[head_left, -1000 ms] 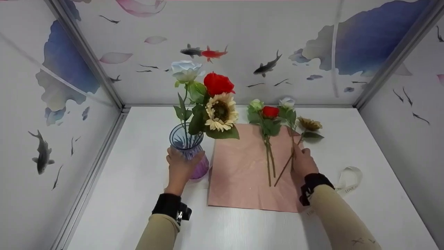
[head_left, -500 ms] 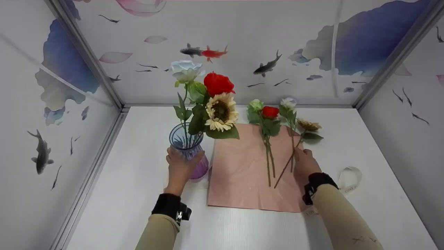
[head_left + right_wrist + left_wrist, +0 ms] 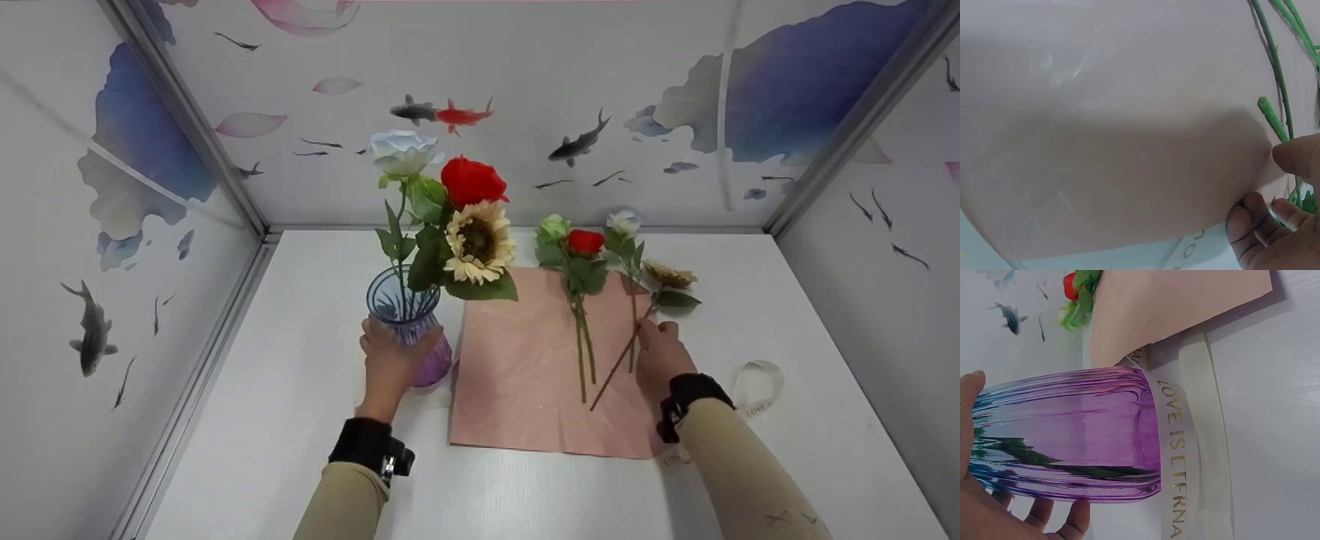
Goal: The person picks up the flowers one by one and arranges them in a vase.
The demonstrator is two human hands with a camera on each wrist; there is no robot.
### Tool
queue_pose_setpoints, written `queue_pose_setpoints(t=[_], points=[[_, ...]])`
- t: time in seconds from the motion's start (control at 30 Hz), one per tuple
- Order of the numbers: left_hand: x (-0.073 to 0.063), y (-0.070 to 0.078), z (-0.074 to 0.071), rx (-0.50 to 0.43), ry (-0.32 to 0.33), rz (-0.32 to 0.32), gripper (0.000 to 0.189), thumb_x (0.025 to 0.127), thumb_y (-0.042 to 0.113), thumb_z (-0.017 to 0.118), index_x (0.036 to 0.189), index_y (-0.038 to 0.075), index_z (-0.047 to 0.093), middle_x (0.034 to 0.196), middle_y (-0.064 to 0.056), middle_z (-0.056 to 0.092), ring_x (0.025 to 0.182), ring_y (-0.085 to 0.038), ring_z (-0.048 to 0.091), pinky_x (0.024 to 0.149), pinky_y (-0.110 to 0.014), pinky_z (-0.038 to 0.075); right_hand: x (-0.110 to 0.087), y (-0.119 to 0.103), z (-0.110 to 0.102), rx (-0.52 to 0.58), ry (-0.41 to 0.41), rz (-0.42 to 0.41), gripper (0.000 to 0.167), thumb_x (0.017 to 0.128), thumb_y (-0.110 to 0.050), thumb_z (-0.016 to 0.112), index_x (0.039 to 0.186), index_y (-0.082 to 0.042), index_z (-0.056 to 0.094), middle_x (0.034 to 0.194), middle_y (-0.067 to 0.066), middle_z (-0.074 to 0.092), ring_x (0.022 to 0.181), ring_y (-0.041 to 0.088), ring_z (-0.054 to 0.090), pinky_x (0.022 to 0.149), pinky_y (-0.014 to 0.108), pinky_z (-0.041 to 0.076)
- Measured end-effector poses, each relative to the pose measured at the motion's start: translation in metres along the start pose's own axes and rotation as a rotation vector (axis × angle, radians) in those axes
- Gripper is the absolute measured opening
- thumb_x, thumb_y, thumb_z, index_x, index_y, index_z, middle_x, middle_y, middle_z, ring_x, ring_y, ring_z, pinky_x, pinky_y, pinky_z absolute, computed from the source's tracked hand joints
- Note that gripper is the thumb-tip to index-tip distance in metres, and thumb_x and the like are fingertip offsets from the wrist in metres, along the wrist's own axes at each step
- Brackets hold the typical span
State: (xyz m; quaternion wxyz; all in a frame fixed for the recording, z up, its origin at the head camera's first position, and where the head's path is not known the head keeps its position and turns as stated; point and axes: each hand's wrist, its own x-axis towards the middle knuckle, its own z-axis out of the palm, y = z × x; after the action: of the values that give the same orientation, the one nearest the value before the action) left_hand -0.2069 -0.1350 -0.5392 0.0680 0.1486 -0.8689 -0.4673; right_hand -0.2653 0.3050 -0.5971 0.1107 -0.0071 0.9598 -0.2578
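A ribbed, translucent vase (image 3: pixel 1072 433) stands beside creased paper (image 3: pixel 517 360).

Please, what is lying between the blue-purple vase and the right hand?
In the head view, pink wrapping paper, with flower stems on it, lies between the blue-purple vase and the right hand.

From above, the head camera faces forward and down; both wrist cameras, close in, share its pink paper (image 3: pixel 517 375).

Ribbed blue-to-purple vase (image 3: pixel 433 361) upright, left of flat pink paper (image 3: pixel 517 375); yellow sunflower (image 3: pixel 670 275) lying, stem slanting over paper.
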Motion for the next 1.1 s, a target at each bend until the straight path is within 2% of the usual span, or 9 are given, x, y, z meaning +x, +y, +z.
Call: queue_pose_setpoints(t=[0.17,0.3,0.53,0.83,1.1], points=[[0.0005,-0.0005,0.0005,-0.003,0.004,0.007,0.118,0.083,0.054,0.078,0.156,-0.008,0.009,0.152,-0.029,0.024,0.137,-0.046,0.033,0.105,-0.065,0.041,0.0012,0.0044,0.0024,-0.003,0.061,-0.071,0.042,0.107,-0.007,0.029,0.144,0.009,0.041,0.145,0.036,0.034,0.12,0.056,0.052,0.101,0.063,0.043],[0.0004,-0.0008,0.0006,-0.002,0.003,0.013,0.118,0.083,0.054,0.078,0.156,-0.009,0.01,0.152,-0.028,0.024,0.137,-0.046,0.032,0.106,-0.065,0.041,0.0036,0.0072,0.0032,-0.003,0.095,-0.083,0.032,0.105,-0.006,0.032,0.127,0.009,0.049,0.13,0.035,0.045,0.116,0.052,0.053,0.096,0.061,0.045],[0.0,-0.0016,0.0012,0.006,0.019,0.032,0.116,0.083,0.054,0.078,0.155,-0.008,0.012,0.15,-0.028,0.025,0.136,-0.046,0.033,0.103,-0.065,0.044,0.0057,0.0079,-0.0001,0.051,0.106,-0.036,0.028,0.105,-0.011,0.037,0.113,0.01,0.055,0.116,0.033,0.05,0.105,0.045,0.053,0.089,0.057,0.044],[0.0003,-0.0006,0.0007,0.012,0.011,0.021,0.119,0.083,0.055,0.077,0.155,-0.009,0.009,0.151,-0.029,0.023,0.136,-0.047,0.032,0.104,-0.065,0.043,0.0042,0.0066,-0.0029,0.089,0.092,0.039,0.022,0.104,-0.013,0.044,0.099,0.004,0.056,0.089,0.018,0.059,0.081,0.031,0.055,0.075,0.046,0.044],[0.0009,-0.0003,0.0018,0.009,0.014,0.02,0.118,0.082,0.055,0.078,0.155,-0.009,0.01,0.15,-0.03,0.024,0.136,-0.047,0.032,0.103,-0.064,0.044,-0.0005,0.0062,-0.0022,0.119,0.127,0.107,0.013,0.098,-0.01,0.049,0.096,0.002,0.054,0.085,0.016,0.059,0.077,0.031,0.057,0.07,0.044,0.045]])
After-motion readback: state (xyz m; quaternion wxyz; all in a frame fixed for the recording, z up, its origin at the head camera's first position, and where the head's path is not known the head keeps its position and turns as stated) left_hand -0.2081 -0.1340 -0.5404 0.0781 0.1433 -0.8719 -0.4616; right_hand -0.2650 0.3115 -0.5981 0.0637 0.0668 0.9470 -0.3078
